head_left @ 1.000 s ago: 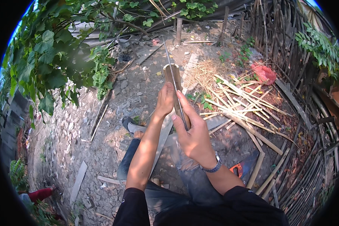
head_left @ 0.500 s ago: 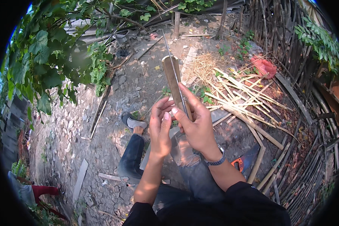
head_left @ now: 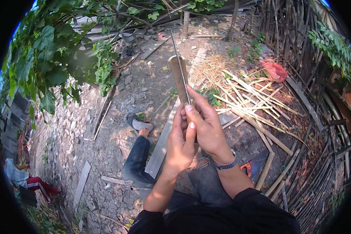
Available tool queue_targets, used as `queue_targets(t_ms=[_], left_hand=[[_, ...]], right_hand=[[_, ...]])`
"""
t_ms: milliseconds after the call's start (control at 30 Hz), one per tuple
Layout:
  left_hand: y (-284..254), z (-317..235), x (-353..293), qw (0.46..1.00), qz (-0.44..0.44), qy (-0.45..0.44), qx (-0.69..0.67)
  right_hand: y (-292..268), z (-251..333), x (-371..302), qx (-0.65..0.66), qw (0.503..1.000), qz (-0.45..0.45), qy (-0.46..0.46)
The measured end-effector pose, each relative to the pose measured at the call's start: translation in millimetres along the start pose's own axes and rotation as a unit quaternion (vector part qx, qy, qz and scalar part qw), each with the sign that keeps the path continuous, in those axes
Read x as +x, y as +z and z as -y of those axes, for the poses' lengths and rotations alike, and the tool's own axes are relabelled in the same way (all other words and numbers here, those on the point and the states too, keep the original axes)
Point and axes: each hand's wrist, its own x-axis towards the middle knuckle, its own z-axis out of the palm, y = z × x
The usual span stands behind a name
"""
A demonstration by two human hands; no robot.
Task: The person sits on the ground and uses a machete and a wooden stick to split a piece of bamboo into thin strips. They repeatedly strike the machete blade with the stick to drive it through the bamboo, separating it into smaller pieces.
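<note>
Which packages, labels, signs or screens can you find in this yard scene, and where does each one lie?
Red plastic bag: crumpled, lying on the ground at the upper right beside the bamboo fence, past the pile of split bamboo strips.
No labels, signs or screens show.

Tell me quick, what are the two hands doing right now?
Left hand: closed around the lower part of the bamboo strip.
Right hand: closed on the same strip, fingers pinching the thin sliver along it.

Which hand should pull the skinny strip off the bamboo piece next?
Probably the right hand: its fingertips already pinch the thin grey sliver lying against the flat tan bamboo slat. The left hand sits lower, wrapped round the slat's base, so it looks better placed for steadying.
</note>
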Motion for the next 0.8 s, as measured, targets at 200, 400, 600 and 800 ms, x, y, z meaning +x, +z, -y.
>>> queue_targets(t_ms=[200, 400, 600, 800], left_hand=[[5.6, 13.5, 8.4, 0.974, -0.083, 0.110, 0.179], [-1.4, 5.8, 12.6, 0.987, -0.113, 0.028, 0.113], [-4.6, -2.1, 11.0, 0.994, -0.101, -0.027, 0.010], [-14.8, -7.8, 2.9, 0.991, -0.103, -0.067, -0.053]], right_hand=[[-17.7, -7.1, -15.3, -0.264, 0.959, -0.044, -0.098], [-128.6, -127.8, -68.8, -0.233, 0.930, -0.282, 0.026], [-295.7, -305.8, -303.7, -0.364, 0.818, -0.377, 0.237], [-276.4, -285.9, -433.4, -0.643, 0.502, -0.444, 0.370]])
